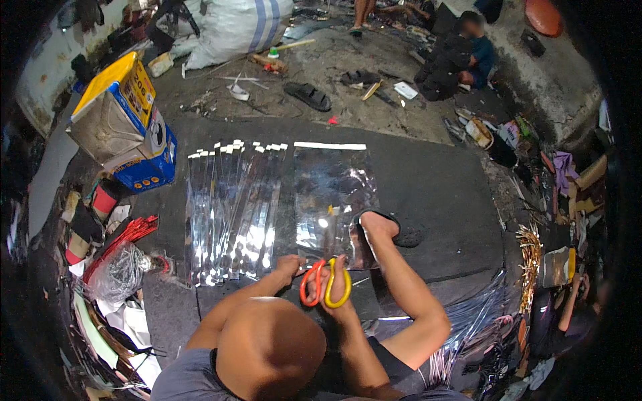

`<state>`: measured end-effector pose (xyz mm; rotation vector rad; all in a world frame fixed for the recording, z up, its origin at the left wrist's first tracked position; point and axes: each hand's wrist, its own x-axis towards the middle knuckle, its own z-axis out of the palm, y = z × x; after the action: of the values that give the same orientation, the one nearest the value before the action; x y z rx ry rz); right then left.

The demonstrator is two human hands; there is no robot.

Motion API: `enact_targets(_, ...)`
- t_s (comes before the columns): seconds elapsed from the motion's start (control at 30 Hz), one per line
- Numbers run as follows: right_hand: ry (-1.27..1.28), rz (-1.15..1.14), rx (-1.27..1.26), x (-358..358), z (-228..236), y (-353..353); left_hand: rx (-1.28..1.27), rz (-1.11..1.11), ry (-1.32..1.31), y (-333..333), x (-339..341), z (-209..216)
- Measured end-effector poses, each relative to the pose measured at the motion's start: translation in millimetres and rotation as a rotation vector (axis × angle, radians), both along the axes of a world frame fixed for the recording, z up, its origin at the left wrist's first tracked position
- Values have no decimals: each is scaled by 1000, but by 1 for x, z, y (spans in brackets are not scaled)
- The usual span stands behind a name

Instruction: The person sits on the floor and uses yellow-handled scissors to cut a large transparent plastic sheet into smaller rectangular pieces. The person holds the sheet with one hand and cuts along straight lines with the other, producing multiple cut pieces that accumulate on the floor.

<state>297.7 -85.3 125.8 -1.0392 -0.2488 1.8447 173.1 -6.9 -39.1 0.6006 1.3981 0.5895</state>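
Note:
Scissors (313,284) with one red and one yellow handle loop are in my right hand (340,284), its fingers wrapped round the handles. The blades are hard to make out. They meet the near edge of a shiny, see-through plastic sheet (331,194) with a white strip along its far edge. My left hand (291,265) is closed at the sheet's near left corner, seemingly pinching it. Left of the sheet lie several long, narrow plastic strips (234,207) with white far ends, side by side. My foot (379,224) rests at the sheet's right edge.
A dark mat (441,200) lies underneath. A yellow and blue square tin (127,127) stands at the left, near red strips (124,244) and tangled clear plastic (117,274). A black sandal (307,96) and a large white sack (234,30) lie beyond. Other people sit at the right.

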Motion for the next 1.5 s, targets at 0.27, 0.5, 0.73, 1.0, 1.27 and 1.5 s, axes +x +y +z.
enact_targets(0.27,-64,172,31,-12,22,-33,321,-276,507,12,0,26)
enact_targets(0.5,-83,88,66,-23,28,-30,457,-381,517,22,-7,-28)
enact_targets(0.73,-240,49,-177,-54,33,-63,76,254,-26,16,-28,-51)
enact_targets(1.0,-252,184,-117,-75,30,-68,133,355,-92,-4,-55,-40)
enact_targets(1.27,-333,204,-243,-67,4,-79,347,-233,473,12,-76,16)
enact_targets(1.5,-278,353,-433,-70,-8,-94,60,-264,104,40,-84,37)
